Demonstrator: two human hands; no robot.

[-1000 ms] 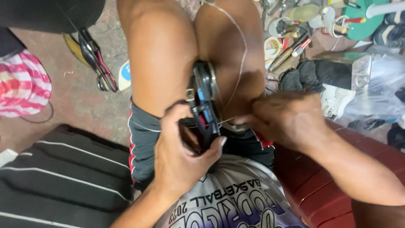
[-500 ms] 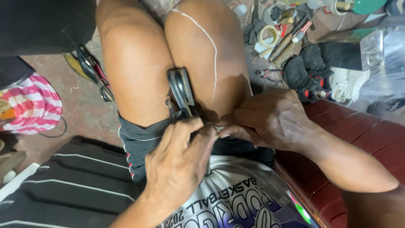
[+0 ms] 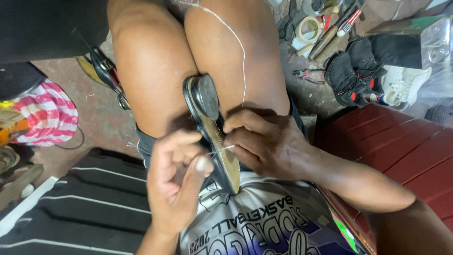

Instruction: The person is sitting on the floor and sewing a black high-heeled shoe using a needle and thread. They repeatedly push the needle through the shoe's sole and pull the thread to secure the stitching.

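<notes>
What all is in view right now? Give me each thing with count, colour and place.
shoe: one, black with tan insole, on edge between the knees
thread: one, white, running over the right thigh to the shoe
pliers: one, red-handled, on the floor upper right
tape roll: one, pale, among the tools at top
black shoes: count unclear, black with red trim, upper right
white shoe: one, far right
striped bag: one, pink and white, far left
bench: one, dark red, right
left hand: pinching the thread beside the shoe
right hand: gripping the shoe's edge
</notes>
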